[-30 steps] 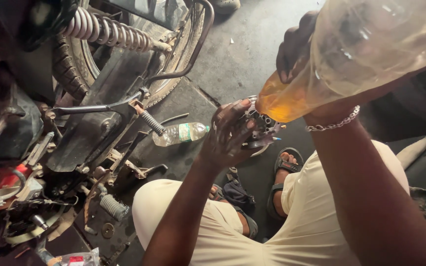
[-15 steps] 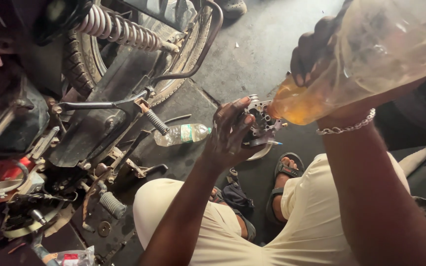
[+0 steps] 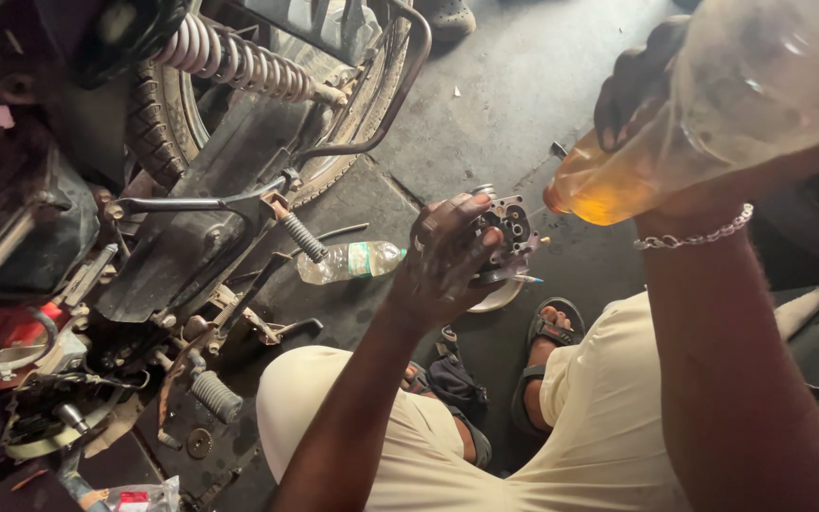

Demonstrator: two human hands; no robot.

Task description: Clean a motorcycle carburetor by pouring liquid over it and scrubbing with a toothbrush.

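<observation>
Fingers (image 3: 447, 228) of the left hand (image 3: 443, 270) gripped the small metal engine part (image 3: 509, 232); right-hand fingers (image 3: 632, 85) wrapped the tilted bottle (image 3: 703, 114) just beside it. Overtilting could have splashed amber liquid past the part onto the floor (image 3: 523, 85).

The small bottle (image 3: 348, 261) lies on the floor (image 3: 514, 95), between the motorbike wheel (image 3: 239, 114) and the metal part (image 3: 504, 232).
</observation>
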